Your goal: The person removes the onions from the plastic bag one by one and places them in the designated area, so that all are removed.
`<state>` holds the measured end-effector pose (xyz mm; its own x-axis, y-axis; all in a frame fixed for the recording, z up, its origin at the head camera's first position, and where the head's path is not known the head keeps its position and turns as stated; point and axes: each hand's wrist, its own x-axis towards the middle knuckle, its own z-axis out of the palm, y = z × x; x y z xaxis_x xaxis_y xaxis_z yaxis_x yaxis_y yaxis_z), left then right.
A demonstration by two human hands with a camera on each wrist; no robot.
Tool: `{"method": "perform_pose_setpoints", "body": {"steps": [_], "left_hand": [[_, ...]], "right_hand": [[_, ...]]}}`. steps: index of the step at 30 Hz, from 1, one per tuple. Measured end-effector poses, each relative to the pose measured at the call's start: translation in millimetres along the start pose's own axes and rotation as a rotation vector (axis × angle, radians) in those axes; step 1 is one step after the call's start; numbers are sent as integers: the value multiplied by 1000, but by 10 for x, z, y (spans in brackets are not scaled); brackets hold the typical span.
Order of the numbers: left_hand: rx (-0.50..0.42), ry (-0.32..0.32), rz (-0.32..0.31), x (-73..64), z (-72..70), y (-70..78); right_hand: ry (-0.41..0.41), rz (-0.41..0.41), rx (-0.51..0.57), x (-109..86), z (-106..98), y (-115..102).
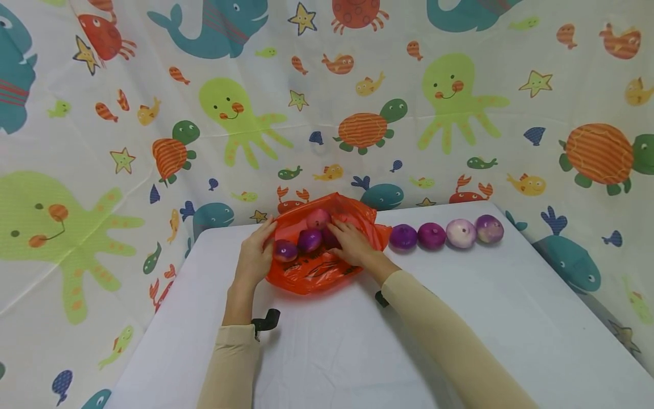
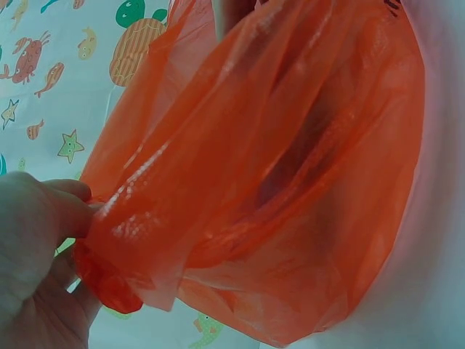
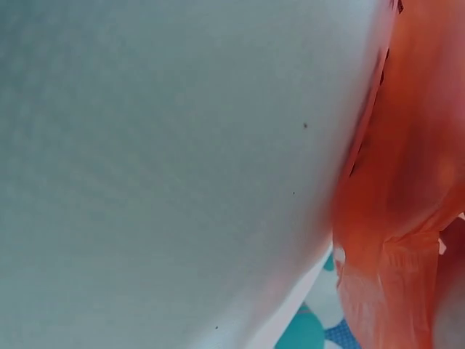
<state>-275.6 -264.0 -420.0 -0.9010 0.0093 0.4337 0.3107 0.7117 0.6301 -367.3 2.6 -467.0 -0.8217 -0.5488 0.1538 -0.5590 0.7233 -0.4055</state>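
An orange-red plastic bag point(image 1: 306, 278) lies with its mouth open toward me on the table, several red onions point(image 1: 309, 241) inside. My left hand point(image 1: 254, 253) grips the bag's left edge; in the left wrist view, the fingers and thumb point(image 2: 43, 225) pinch the bunched plastic point(image 2: 120, 280). My right hand point(image 1: 352, 244) reaches into the mouth from the right, fingers and thumb around a dark red onion point(image 1: 329, 238) partly hidden by them. In the right wrist view the bag point(image 3: 407, 182) fills the right side and little of the hand shows.
Right of the bag, a row of several onions point(image 1: 431, 236) stands near the table's back edge, two deep purple and two paler. A white cover lies over the table point(image 1: 317, 352). Behind hangs a curtain point(image 1: 317, 74) printed with sea animals.
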Motion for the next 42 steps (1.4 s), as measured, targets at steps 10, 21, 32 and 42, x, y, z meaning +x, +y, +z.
{"method": "perform_pose_setpoints", "body": {"steps": [10,21,32,42], "left_hand": [[3,2,1,-1,-17,11],[-3,1,7,-12,-24,6],[4,4,13,-6,-34,6],[7,6,10,-9,-40,3]], "right_hand": [[13,-24,-43,-3,0,-9],[14,-7,17,-3,-16,-42],[-18,25,48,-5,-34,-76],[23,-40,95,-89,-120,-89]]}}
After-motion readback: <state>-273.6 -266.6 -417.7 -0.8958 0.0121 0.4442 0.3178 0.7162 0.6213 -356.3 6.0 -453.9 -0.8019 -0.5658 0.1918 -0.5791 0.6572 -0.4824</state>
